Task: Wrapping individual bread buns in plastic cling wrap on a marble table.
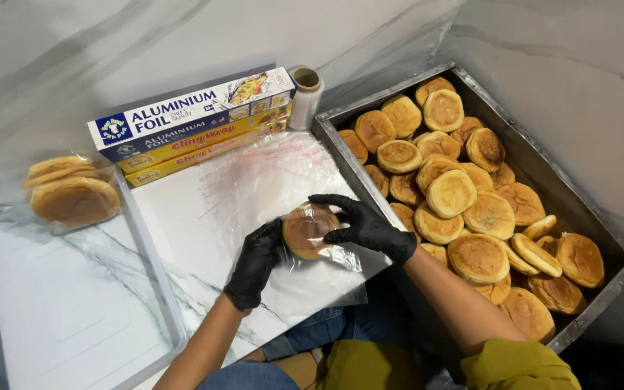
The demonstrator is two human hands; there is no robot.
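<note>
1. Left hand (254,263) and right hand (362,225), both gloved, clasp a round bun (306,231) near the tabletop's (74,310) right edge.
2. Clear wrap (269,180) blurs the bun's outline.
3. Metal tray (601,238) bottom corner cut off.

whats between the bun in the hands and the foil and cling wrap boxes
In the head view, only a loose pile of clear plastic bags on the marble board lies between the bun and the stacked boxes.

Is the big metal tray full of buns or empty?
Full: the metal tray holds round golden buns piled nearly edge to edge.
</note>
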